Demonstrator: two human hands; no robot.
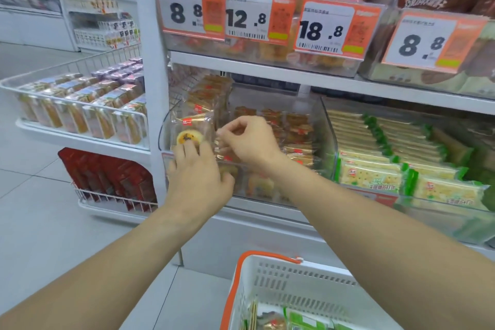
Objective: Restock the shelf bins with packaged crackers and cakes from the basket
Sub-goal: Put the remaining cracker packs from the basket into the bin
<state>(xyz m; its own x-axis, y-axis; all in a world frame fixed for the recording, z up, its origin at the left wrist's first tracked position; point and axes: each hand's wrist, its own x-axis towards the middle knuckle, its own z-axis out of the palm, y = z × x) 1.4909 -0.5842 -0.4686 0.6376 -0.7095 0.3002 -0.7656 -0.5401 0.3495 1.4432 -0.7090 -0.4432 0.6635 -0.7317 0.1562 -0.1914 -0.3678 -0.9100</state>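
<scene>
both hands at the clear shelf bin (328, 126), front-left corner. left hand (197, 171) presses a round cake packet (188, 136) against the bin's left wall, fingers near straight. right hand (250, 139) pinches a clear wrapper (222, 149) beside it. step in hand looks like seating cakes in the bin. next move likely calls for letting go, then reaching down to the basket (294, 284) below, green packets inside. green cracker packs (372, 177) fill the bin to the right; price tags (325, 25) hang above; upper shelf edge overhangs the reach
</scene>
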